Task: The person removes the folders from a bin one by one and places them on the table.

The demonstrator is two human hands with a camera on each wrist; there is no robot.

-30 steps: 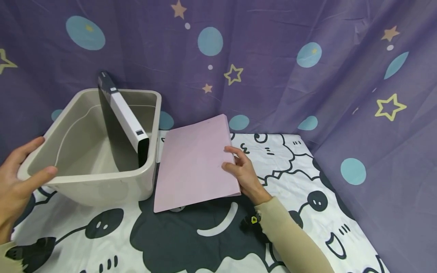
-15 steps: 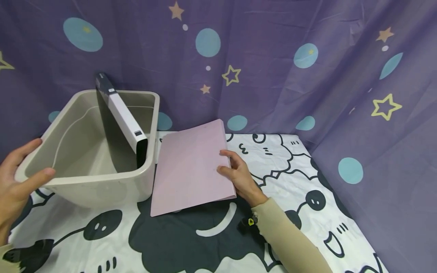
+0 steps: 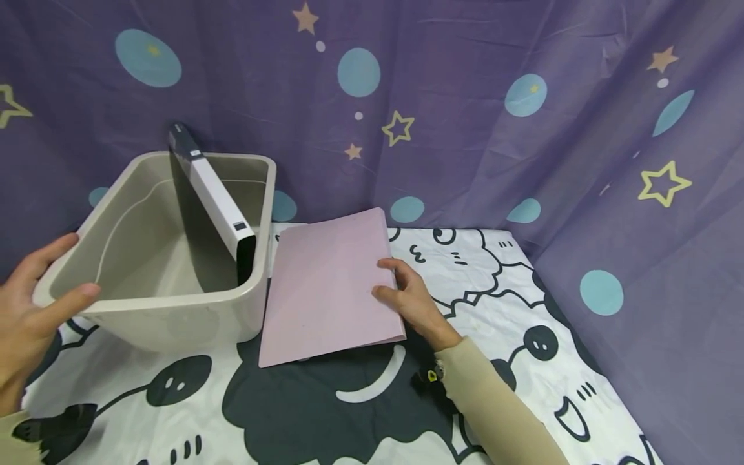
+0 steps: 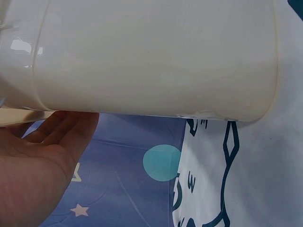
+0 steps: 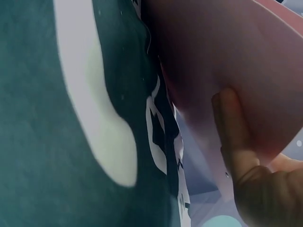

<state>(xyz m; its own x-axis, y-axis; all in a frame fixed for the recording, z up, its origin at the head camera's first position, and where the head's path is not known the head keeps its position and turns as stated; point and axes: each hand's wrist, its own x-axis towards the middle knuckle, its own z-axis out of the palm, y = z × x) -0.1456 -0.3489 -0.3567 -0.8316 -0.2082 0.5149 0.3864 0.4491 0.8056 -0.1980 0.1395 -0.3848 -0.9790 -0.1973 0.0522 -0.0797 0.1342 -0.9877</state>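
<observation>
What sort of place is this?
Probably a makeshift indoor filming corner: a purple star-print curtain hangs along the back and right, and a cartoon-print cloth lies under a plastic bin. Nothing beyond the curtain shows.

At the left edge of the head view, the left hand (image 3: 31, 300) is gripping, its thumb (image 3: 66, 307) and forefinger (image 3: 43, 259) standing apart; in its wrist view, fingers (image 4: 78, 135) are lying side by side. The right forearm (image 3: 502, 410), in a beige sleeve (image 3: 473, 371), is slanting up from the lower right, and the right hand (image 3: 415, 300) is pinching.
</observation>
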